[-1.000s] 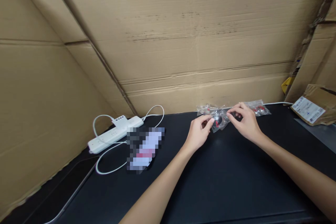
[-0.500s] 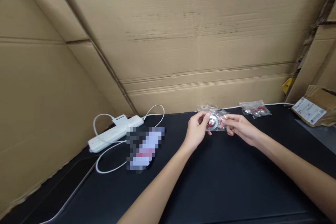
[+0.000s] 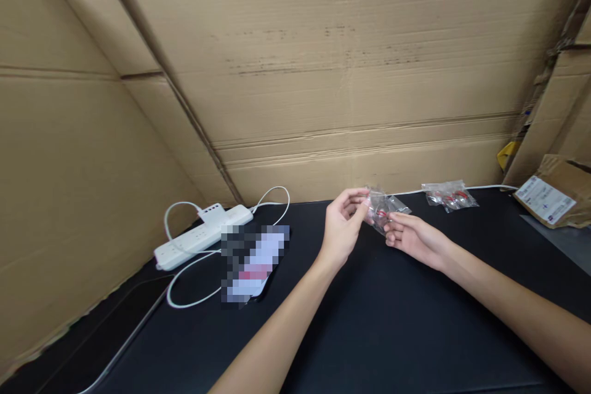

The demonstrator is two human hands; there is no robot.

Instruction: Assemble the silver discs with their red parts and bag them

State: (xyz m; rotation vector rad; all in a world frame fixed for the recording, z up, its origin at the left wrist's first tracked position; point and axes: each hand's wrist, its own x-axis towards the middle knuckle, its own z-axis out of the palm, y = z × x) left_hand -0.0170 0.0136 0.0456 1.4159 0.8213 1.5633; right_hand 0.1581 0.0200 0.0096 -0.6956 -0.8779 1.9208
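Note:
Between my two hands, near the back of the black table, is a clear plastic bag (image 3: 379, 202) with a small red and silvery item inside whose kind I cannot make out. My left hand (image 3: 341, 221) pinches the bag's left side between thumb and fingers. My right hand (image 3: 415, 239) has its curled fingertips closed on the lower right of the bag. Fingers and plastic glare partly hide the contents. To the right, apart from both hands, a second clear bag (image 3: 450, 196) with red and silvery items lies on the table.
A white power strip (image 3: 203, 237) with a looping white cable lies at the left, beside a pixelated phone-like object (image 3: 256, 265). A torn cardboard package (image 3: 554, 191) with a white label stands at the right. Cardboard walls (image 3: 323, 74) rise behind and at the sides.
The bag has been turned between my hands, and the round silvery face seen before no longer shows. My right hand has dropped slightly and its palm has rolled upward.

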